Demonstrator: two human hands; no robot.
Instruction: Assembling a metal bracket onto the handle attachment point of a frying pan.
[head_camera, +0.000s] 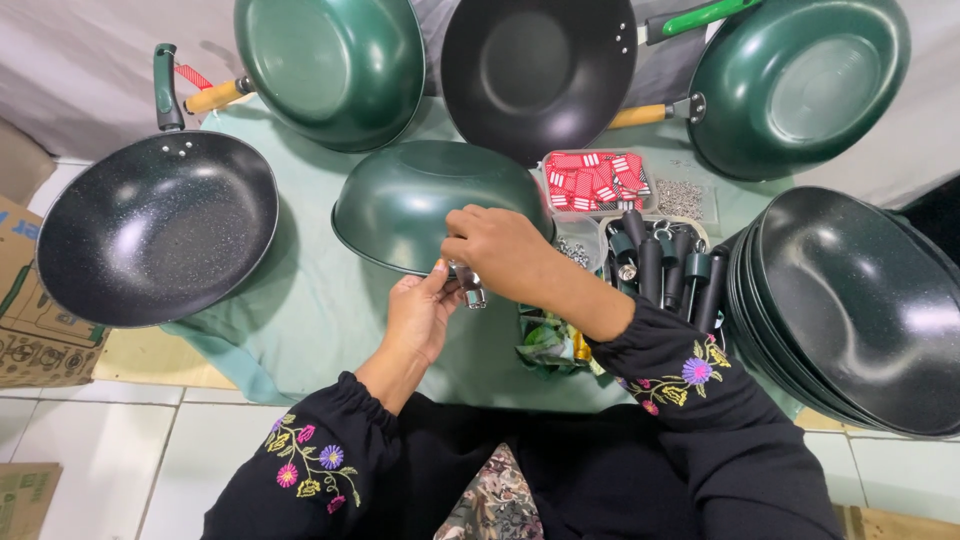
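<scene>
A green wok (415, 195) lies upside down on the green cloth (310, 310) in front of me. At its near rim, my left hand (420, 315) and my right hand (495, 245) pinch a small silver metal bracket (470, 287) against the rim. My right hand comes in from above, fingers closed on the bracket. From below, my left hand supports it with fingertips touching the metal. Both sleeves are black with embroidered flowers.
A black speckled wok (150, 230) with a dark green handle sits at left. Other woks (330, 60) lean at the back. A stack of dark woks (850, 310) fills the right. Trays hold red tags (595, 180), screws (680, 197) and black handles (665, 265). Cardboard boxes (25, 320) lie left.
</scene>
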